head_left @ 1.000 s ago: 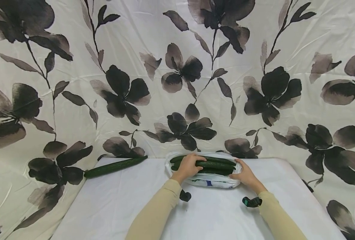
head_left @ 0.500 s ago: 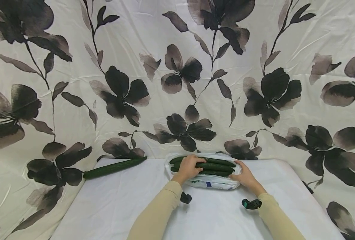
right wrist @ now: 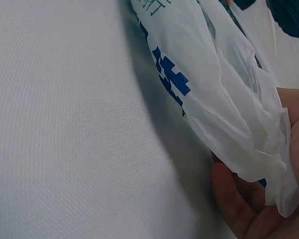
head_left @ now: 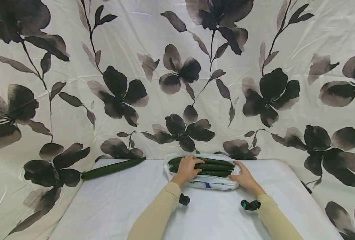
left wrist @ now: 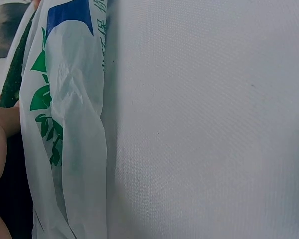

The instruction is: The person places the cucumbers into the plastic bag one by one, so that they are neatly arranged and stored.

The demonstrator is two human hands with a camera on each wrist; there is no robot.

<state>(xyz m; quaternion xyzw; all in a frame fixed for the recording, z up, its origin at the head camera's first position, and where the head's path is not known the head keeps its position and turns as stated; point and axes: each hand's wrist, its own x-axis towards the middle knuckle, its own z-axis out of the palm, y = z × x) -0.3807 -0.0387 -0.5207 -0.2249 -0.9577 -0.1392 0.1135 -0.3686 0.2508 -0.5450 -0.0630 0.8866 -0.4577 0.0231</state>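
Observation:
A white plastic bag [head_left: 223,184] with green and blue print lies at the table's far side, its mouth turned up. Several long dark green cucumbers [head_left: 216,167] lie side by side in it. My left hand [head_left: 185,170] reaches over the bag's left part and grips a cucumber, fingers and thumb bent over it. At the right end, my right hand [head_left: 245,176] holds the bag around the cucumbers' tips. The right wrist view shows curled fingers [right wrist: 229,191] beneath the plastic. A separate cucumber [head_left: 112,168] lies slanted at the table's far left corner.
The white-covered table [head_left: 213,216] stretches towards me in front of the bag. Behind it hangs a floral curtain [head_left: 153,100], close to the far edge. Black wrist devices [head_left: 250,204] sit under both forearms.
Both hands keep their places on the bag and cucumbers. The whole head view has shifted very slightly; nothing else visibly moves.

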